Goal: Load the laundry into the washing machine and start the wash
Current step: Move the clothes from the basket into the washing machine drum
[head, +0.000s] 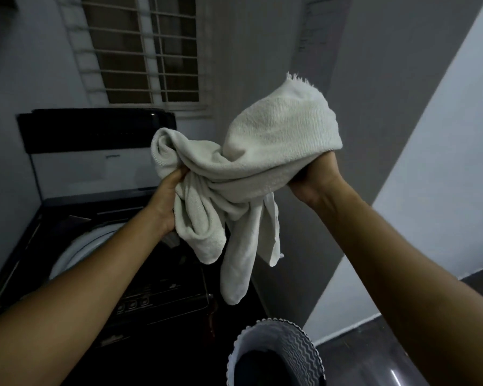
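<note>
While both bare arms reach forward from the lower edge of the view, a grey wall (262, 51) fills the background, with a barred window (140, 51) set in it at upper left. Below the window stands the black washing machine (151, 296), a top-loader at the left. Its lid (95, 129) is raised upright against the wall, and the pale rim of the drum (76, 254) shows behind the left forearm.

A white towel (276, 129) is held up in the air between the two hands, in front of the wall. It is not in the drum. It hangs over the right front part of the machine, and its loose ends dangle above the laundry basket (299, 349). One frayed corner sticks up at the top.

The basket, with a wavy grey wall, stands on the dark floor (374, 358) just to the right of the machine. Something dark lies inside it, though what it is cannot be told.

The left hand (168, 199) grips a bunched fold of the towel, its fingers curled into the cloth. The right hand (315, 179) is higher, and the towel sits over it like a hood. Its fingers are hidden under the cloth, but it holds the gathered cloth at the heel and thumb.

A row of round buttons (131, 305) sits on the front panel of the machine.
</note>
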Available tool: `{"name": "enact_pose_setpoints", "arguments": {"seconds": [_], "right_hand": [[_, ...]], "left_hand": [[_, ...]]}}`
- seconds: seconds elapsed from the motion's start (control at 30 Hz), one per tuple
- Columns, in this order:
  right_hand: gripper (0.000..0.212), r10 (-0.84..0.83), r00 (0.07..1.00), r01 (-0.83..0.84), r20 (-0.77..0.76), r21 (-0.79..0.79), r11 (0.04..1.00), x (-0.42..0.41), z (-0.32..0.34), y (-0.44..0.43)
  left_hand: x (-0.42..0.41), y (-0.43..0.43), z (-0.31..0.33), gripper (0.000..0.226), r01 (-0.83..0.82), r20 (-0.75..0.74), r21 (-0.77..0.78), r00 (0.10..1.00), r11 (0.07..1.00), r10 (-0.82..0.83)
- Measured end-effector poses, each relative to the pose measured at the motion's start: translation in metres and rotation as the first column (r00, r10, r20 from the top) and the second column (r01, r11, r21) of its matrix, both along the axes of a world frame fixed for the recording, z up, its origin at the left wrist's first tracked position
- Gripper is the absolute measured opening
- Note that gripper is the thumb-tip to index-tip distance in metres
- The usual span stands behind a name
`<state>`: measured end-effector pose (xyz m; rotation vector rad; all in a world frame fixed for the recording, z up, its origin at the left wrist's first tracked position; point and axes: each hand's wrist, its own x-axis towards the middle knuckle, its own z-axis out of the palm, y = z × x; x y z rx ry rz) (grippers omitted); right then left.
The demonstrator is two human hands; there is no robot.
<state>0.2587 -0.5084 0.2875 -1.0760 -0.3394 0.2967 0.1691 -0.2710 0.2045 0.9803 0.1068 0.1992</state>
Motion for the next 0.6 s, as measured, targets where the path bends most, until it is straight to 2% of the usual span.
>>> {"name": "enact_pose_setpoints", "arguments": {"seconds": [0.33,0.6], "right_hand": [[0.033,0.183,0.983,-0.181,-0.032,0.053,0.982,-0.034,0.007,0.172],[0.038,0.281,0.946,-0.289,-0.160,-0.026,0.957,-0.044,-0.059,0.283]], "left_hand": [[-0.054,0.149,0.001,0.047,-0.193,-0.005,-0.021,0.981,0.981,0.193],[-0.091,0.248,-0.063,0.045,-0.294,-0.181,-0.017,0.941,0.956,0.286]]}}
